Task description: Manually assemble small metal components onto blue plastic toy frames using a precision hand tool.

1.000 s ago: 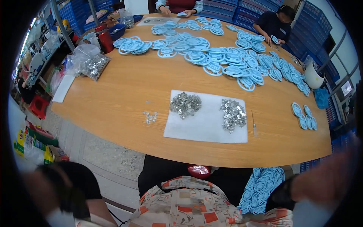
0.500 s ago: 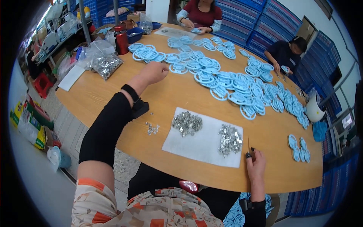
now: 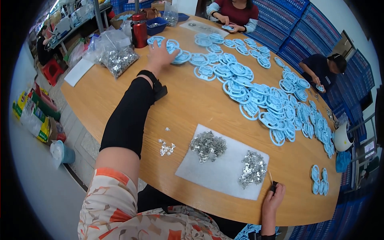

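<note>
My left hand [image 3: 161, 56] reaches to the far left of the table, its fingers spread over a cluster of light blue plastic rings [image 3: 182, 57]. It touches them, but I see none gripped. Near the front edge my right hand [image 3: 274, 197] is closed around slim tweezers [image 3: 271, 177], their thin tips pointing up and away. Just left of it, a white foam sheet [image 3: 224, 172] bears two heaps of small shiny metal pieces, a left heap [image 3: 208, 147] and a right heap [image 3: 253, 169]. A few loose metal pieces [image 3: 166, 148] lie on the wood beside the sheet.
A long pile of blue rings [image 3: 272, 106] crosses the table [image 3: 184, 104]. Several more [image 3: 320, 180] lie at the right. A red flask [image 3: 139, 31] and a bag of metal pieces [image 3: 118, 60] stand at the far left. Two people work across the table.
My left hand has moved forward and opened from a loose curl onto the blue rings. The right hand keeps hold of the tweezers. The whole view has shifted and tilted.
</note>
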Available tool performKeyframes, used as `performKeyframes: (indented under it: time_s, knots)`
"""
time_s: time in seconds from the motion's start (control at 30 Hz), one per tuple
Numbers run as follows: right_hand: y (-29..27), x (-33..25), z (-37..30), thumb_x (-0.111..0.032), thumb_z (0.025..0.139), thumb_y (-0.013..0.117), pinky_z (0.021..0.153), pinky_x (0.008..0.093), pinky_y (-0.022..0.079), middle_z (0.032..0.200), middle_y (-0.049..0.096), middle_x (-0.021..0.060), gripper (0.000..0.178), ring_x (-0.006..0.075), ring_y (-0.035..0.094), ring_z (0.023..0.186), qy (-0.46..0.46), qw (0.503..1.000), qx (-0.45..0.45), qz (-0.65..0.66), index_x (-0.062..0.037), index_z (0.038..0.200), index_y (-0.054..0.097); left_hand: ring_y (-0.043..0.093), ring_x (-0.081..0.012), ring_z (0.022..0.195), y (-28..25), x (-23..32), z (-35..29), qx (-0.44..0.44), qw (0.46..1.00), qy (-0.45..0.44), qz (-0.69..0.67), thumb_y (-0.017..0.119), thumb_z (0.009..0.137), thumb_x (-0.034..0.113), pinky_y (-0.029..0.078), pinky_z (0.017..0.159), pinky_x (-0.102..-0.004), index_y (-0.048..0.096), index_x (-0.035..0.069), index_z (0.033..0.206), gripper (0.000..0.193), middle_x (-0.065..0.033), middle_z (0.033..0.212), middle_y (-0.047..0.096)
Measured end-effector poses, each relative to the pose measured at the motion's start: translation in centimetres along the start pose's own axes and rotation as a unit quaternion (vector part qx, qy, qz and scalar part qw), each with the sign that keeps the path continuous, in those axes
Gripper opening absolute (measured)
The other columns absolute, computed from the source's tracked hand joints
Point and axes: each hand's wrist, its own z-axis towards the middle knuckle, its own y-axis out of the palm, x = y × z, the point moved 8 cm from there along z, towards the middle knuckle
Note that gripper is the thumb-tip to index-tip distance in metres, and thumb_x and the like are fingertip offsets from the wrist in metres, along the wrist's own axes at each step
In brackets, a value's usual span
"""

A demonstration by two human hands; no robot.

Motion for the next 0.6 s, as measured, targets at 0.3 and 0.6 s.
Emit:
performKeyframes:
  time_s: [0.3, 0.6]
  knots:
    - [0.3, 1.6, -1.1, 0.005, 0.084, 0.045, 0.107, 0.0446, 0.035, 0.124, 0.048, 0.0259, 0.047, 0.0429, 0.048, 0.117, 0.023, 1.0, 0.007, 0.0, 0.0071, 0.131, 0.042, 0.045, -0.0412, 0.136, 2.8, -3.0, 0.2, -0.237, 0.97, -0.036, -0.049, 0.054, 0.079, 0.079, 0.036, 0.113, -0.0462, 0.036, 0.017, 0.154, 0.099, -0.0227, 0.148, 0.046]
    - [0.1, 1.7, -0.8, 0.0, 0.091, 0.039, 0.103, 0.0407, 0.037, 0.119, 0.048, 0.023, 0.041, 0.0378, 0.048, 0.111, 0.044, 0.999, -0.022, 0.01, 0.0069, 0.132, 0.041, 0.052, -0.0375, 0.128, 1.0, 5.4, -1.9, -0.131, 0.962, 0.135, -0.197, 0.057, 0.093, 0.053, 0.041, 0.108, -0.0446, 0.056, 0.009, 0.137, 0.062, -0.0211, 0.136, 0.057]
